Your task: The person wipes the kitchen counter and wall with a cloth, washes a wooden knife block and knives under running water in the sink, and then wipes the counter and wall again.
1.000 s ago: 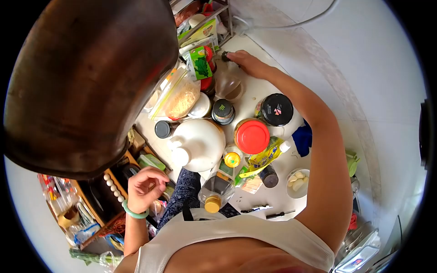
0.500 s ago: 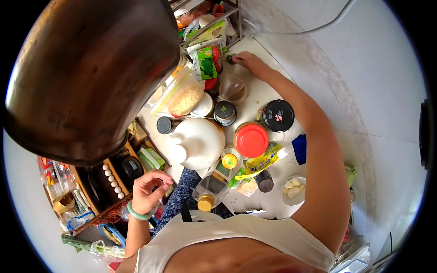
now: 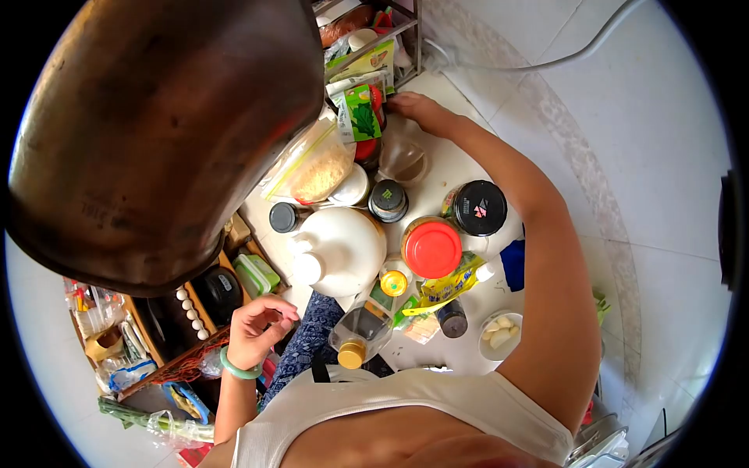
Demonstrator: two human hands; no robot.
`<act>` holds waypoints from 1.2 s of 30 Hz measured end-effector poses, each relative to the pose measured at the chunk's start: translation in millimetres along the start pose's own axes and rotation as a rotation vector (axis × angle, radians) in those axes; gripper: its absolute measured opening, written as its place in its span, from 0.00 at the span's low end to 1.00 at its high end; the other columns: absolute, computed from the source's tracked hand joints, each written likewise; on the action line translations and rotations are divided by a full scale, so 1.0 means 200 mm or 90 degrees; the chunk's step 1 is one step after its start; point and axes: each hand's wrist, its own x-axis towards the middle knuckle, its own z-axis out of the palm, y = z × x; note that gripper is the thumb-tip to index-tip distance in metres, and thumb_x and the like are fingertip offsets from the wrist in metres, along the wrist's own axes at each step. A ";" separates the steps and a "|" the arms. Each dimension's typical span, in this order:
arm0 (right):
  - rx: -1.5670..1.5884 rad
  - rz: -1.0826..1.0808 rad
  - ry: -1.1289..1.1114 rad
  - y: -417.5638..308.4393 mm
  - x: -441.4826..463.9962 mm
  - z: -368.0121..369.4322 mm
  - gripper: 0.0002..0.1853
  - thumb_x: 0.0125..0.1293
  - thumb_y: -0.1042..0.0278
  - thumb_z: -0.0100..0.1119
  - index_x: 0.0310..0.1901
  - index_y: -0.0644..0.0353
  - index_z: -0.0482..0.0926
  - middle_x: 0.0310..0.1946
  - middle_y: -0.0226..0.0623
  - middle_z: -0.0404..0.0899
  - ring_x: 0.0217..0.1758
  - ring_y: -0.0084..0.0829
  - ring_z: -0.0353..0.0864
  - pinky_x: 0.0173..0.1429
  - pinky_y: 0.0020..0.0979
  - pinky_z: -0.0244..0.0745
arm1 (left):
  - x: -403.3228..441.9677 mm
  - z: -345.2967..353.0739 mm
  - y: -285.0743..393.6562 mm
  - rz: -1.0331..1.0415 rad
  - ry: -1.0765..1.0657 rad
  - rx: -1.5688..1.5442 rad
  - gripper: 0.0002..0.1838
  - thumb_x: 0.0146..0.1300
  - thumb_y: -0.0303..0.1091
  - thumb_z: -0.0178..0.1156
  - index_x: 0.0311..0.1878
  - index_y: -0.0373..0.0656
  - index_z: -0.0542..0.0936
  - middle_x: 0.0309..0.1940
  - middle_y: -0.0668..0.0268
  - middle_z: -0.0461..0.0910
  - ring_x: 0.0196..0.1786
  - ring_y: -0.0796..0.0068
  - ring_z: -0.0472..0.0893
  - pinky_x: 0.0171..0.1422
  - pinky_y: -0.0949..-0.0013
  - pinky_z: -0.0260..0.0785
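Note:
My right hand [image 3: 422, 111] reaches to the far end of the counter, beside a jar with a red lid and a green packet [image 3: 360, 114]. Its fingertips are hidden, so I cannot see whether they hold anything. Close by, a clear container [image 3: 403, 161] stands with a little brown content in it. My left hand [image 3: 260, 327] hovers in front of the counter, a green bangle [image 3: 238, 366] on its wrist. Its fingers are loosely curled, the thumb apart, with nothing between them. A clear bottle with a gold cap [image 3: 352, 352] is to its right.
A large white jug [image 3: 341, 249], a red-lidded jar [image 3: 432, 248] and a black-lidded jar [image 3: 480, 208] crowd the counter. A bowl of peeled garlic [image 3: 500, 336] sits near the front right. A big dark metal pan [image 3: 164, 140] blocks the upper left, above open drawers [image 3: 160, 320].
My right hand has moved slightly left, in behind the packet and jar; the small dark thing at its fingertips is out of sight. The left hand stays nearly still. The view has shifted slightly.

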 end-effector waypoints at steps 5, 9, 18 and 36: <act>0.042 -0.031 -0.099 -0.02 -0.07 -0.01 0.24 0.54 0.85 0.45 0.55 0.62 0.71 0.53 0.43 0.73 0.59 0.41 0.68 0.64 0.35 0.64 | 0.01 0.01 0.04 0.000 0.005 -0.017 0.10 0.55 0.14 0.55 0.40 0.33 0.78 0.36 0.64 0.78 0.41 0.76 0.77 0.47 0.75 0.68; 0.011 -0.011 -0.028 -0.03 -0.02 0.00 0.21 0.51 0.85 0.49 0.49 0.62 0.76 0.51 0.40 0.74 0.56 0.41 0.69 0.62 0.33 0.65 | 0.03 0.03 0.04 -0.010 0.019 0.001 0.09 0.53 0.16 0.56 0.38 0.33 0.77 0.35 0.64 0.77 0.40 0.76 0.76 0.46 0.75 0.68; 0.058 0.017 -0.077 -0.05 -0.12 -0.06 0.24 0.52 0.84 0.49 0.53 0.60 0.75 0.55 0.34 0.74 0.56 0.40 0.69 0.63 0.31 0.64 | 0.04 0.03 0.04 -0.002 0.021 -0.005 0.09 0.53 0.16 0.55 0.39 0.33 0.77 0.34 0.64 0.77 0.38 0.77 0.76 0.46 0.75 0.68; 0.143 0.647 0.140 -0.77 -0.82 -0.44 0.21 0.54 0.85 0.50 0.48 0.56 0.80 0.37 0.48 0.81 0.37 0.43 0.79 0.47 0.32 0.73 | -0.01 -0.01 0.00 -0.007 -0.072 -0.019 0.09 0.53 0.17 0.55 0.39 0.32 0.76 0.34 0.64 0.77 0.35 0.79 0.74 0.37 0.80 0.64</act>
